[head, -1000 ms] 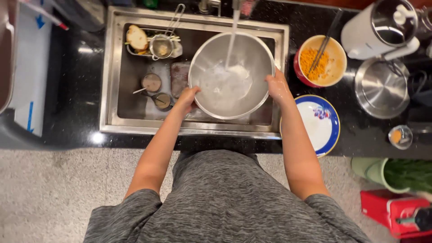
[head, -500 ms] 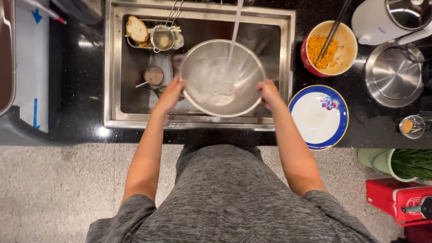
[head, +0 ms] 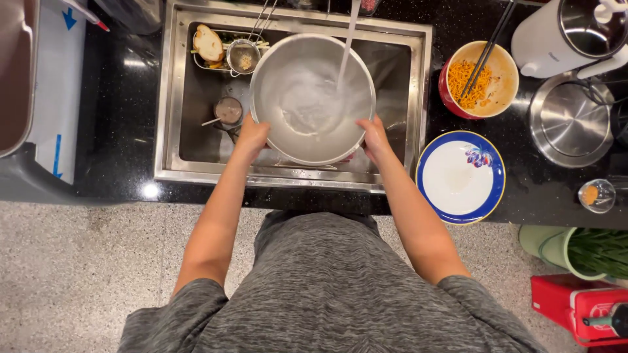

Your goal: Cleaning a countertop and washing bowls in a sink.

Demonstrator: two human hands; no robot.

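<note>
head view, looking straight down. the person stands at a steel sink [head: 171,98] set into a black counter [head: 118,131]. both hands hold a large steel bowl [head: 313,98] over the basin. the left hand [head: 252,136] grips the bowl's near left rim, fingers curled shut around the edge. the right hand [head: 373,137] grips the near right rim the same way, fingers wrapped closed on the edge. the bowl sits between the two hands, above the middle of the basin and tilted slightly. a thin stream of water [head: 345,46] falls from above into the bowl's right half, and the water inside looks cloudy and rippled.

in the basin, left of the bowl, lies a small round cup with a handle [head: 227,110]. at the far left corner sits a small wire strainer [head: 243,55], just beside a piece of bread [head: 208,43].

on the counter to the right of the sink stands a red bowl with orange noodles [head: 483,80], with dark chopsticks [head: 490,39] resting in it. near it, closer to the person, lies a white plate with a blue rim [head: 461,178]. further right stand a steel pot [head: 570,121] and a white appliance [head: 562,33]. a small glass jar [head: 596,195] sits at the counter's right edge.

on the floor at the right are a green bucket with leafy stems [head: 575,252] and a red box [head: 579,306].
</note>
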